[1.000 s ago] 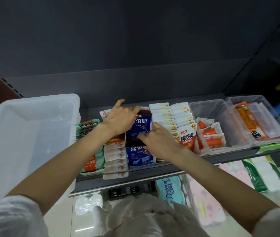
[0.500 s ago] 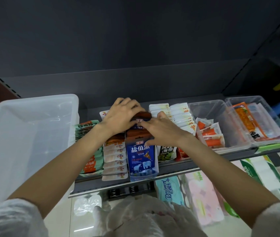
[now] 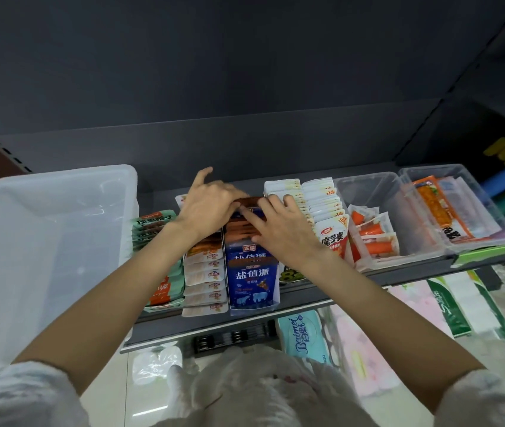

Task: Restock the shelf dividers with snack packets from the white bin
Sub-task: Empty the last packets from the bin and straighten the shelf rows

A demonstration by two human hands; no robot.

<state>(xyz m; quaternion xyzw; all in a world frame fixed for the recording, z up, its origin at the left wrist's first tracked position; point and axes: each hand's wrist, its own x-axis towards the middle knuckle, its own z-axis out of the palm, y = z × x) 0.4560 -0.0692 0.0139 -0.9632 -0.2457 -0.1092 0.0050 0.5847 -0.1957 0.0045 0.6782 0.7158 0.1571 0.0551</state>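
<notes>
Our left hand and right hand both press curled fingers on the blue snack packets standing mid-shelf, right of the white bin; too hard a push could topple the front packet off the shelf edge

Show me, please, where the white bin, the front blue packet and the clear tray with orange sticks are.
white bin (image 3: 60,192): head view, on its far rim.
front blue packet (image 3: 252,283): head view, middle of its printed face.
clear tray with orange sticks (image 3: 411,229): head view, bare right wall.
</notes>
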